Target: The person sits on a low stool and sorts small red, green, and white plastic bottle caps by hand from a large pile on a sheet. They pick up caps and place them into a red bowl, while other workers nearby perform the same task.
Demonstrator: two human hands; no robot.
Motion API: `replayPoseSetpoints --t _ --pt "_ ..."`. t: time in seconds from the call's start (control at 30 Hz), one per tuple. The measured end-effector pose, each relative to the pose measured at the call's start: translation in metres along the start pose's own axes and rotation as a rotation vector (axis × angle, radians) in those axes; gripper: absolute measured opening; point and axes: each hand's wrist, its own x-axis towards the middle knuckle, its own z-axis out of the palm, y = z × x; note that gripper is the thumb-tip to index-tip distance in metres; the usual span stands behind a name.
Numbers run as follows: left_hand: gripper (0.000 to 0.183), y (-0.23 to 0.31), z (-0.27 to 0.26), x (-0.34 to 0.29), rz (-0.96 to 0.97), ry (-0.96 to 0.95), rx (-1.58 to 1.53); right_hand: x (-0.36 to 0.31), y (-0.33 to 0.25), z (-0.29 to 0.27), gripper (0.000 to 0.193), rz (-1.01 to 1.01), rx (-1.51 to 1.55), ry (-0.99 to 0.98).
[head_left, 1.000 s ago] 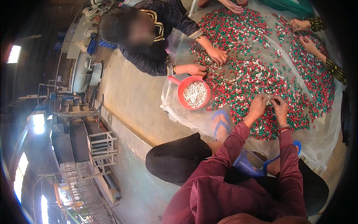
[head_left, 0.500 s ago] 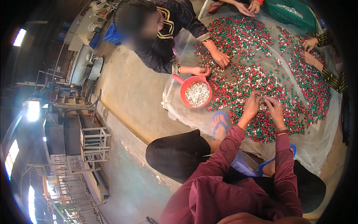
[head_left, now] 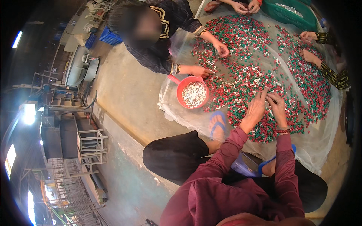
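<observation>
My left hand [head_left: 256, 108] and my right hand [head_left: 278, 108] are close together over a wide spread of small red, green and white pieces [head_left: 250, 45]. The fingers of my left hand are pressed together and point away from me, low over the pieces. My right hand is curled, its fingertips turned toward the left one. Whatever is pinched in either hand is too small to make out. A red handled pan [head_left: 179, 98], filled with white hook-shaped pieces [head_left: 194, 94], stands to the left of the pile.
A thin translucent sheet [head_left: 181, 118] lies under the pile. Across at left, a co-worker's hands [head_left: 202, 71] pick at it; other people's hands [head_left: 310, 56] work at right and top. A green tub [head_left: 290, 24] stands at the far right. Blue sandals [head_left: 217, 122] are near my knees.
My fingers have moved a little apart, the left ones straightening over the pile. The co-worker's nearer hand has gone down to the pieces, while the other has shifted farther away.
</observation>
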Motion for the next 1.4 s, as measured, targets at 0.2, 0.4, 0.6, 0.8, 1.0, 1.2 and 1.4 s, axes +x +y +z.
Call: replayPoseSetpoints --t 0.2,0.4,0.6,0.8,1.0,1.2,1.4 --pt "0.048 0.001 0.005 0.003 0.095 0.111 -0.151 -0.003 0.001 0.005 0.017 0.052 0.436 0.035" --pt "0.047 -0.001 0.007 0.004 -0.213 0.171 -0.694 -0.003 0.005 0.023 0.021 0.164 0.917 0.146" --pt "0.039 -0.009 -0.004 0.006 -0.303 -0.038 -0.468 -0.005 0.006 0.017 0.016 0.046 0.282 0.189" --pt "0.031 -0.023 -0.02 0.004 -0.366 -0.309 -0.269 -0.004 0.005 0.007 0.012 -0.283 -0.101 0.121" --pt "0.021 -0.034 -0.023 0.007 -0.442 -0.078 -0.382 -0.004 0.009 0.005 0.01 0.116 0.24 -0.023" --pt "0.015 -0.038 -0.014 0.003 -0.397 0.051 -0.185 -0.003 0.013 0.008 0.01 0.197 0.151 -0.206" --pt "0.024 -0.035 -0.013 0.002 -0.429 -0.018 -0.17 -0.002 0.005 0.002 0.009 0.067 0.179 -0.075"
